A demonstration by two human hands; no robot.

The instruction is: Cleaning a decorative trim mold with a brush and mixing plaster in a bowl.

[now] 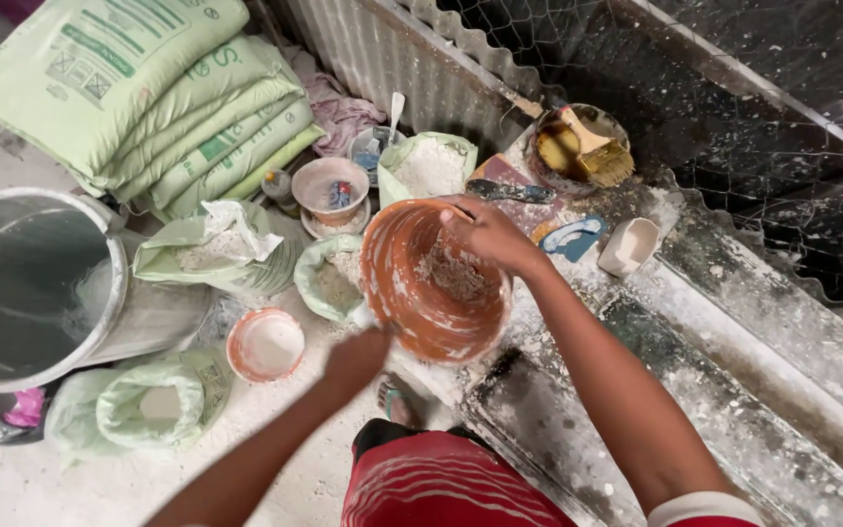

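1. Head camera looks straight down on my two bare hands at an orange plastic bucket (431, 293), tilted on its side at the near edge of a dusty concrete ledge (695, 390), its mouth towards me.
2. I see my right hand (485, 232) over the bucket's upper rim, fingers curled and pressed together inside it, just above a clump of whitish powder (453, 273) stuck to the inner wall.
3. My left hand (355, 359) sits at the bucket's lower left rim; it is blurred, so I cannot tell whether it grips the rim or only touches it.
4. On the floor left of the bucket I make out open green sacks of white powder (329, 278), a small orange bowl (265, 344) also holding powder, and a large grey drum (36, 283) at the left edge.
5. Stacked green bags (148, 88) fill the far left corner.
6. On the ledge beyond the bucket lie a dark trowel (509, 191), a blue handle-shaped tool (573, 237), a white scoop (628, 246) and a tin holding a paintbrush (582, 146).
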